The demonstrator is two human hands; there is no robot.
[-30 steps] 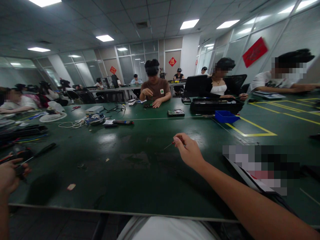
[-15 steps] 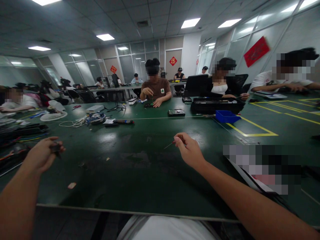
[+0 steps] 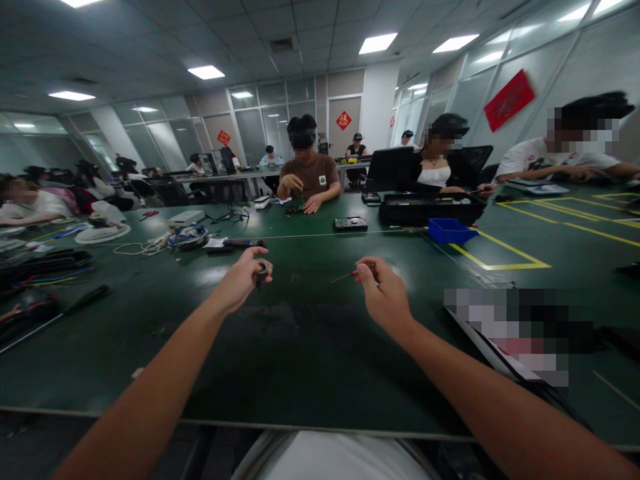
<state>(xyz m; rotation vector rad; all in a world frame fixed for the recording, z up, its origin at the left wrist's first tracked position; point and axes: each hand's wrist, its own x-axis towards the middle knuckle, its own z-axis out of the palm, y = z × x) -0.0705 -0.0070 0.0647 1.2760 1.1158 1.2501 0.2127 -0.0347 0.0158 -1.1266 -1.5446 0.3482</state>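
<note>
My left hand (image 3: pixel 241 285) is over the middle of the green table (image 3: pixel 280 373), closed around a small dark cylindrical object (image 3: pixel 261 273) with a round end. Its exact kind is too small to tell. To the right, my right hand (image 3: pixel 384 293) grips a thin screwdriver (image 3: pixel 343 277) with a reddish handle. The screwdriver's slim shaft points left, toward my left hand, and the fingers hide most of its handle. A gap separates the two hands.
Beyond my hands lie a hard drive (image 3: pixel 351 224), a blue bin (image 3: pixel 451 231) and a black-handled tool (image 3: pixel 245 244). A white fan (image 3: pixel 103 232), cables and a long screwdriver (image 3: pixel 86 300) are on the left. Across the table a person (image 3: pixel 310 175) works on a circuit board.
My left hand has swung from the far left to the middle, carrying the dark object toward my right hand. My right hand with the screwdriver has barely shifted.
</note>
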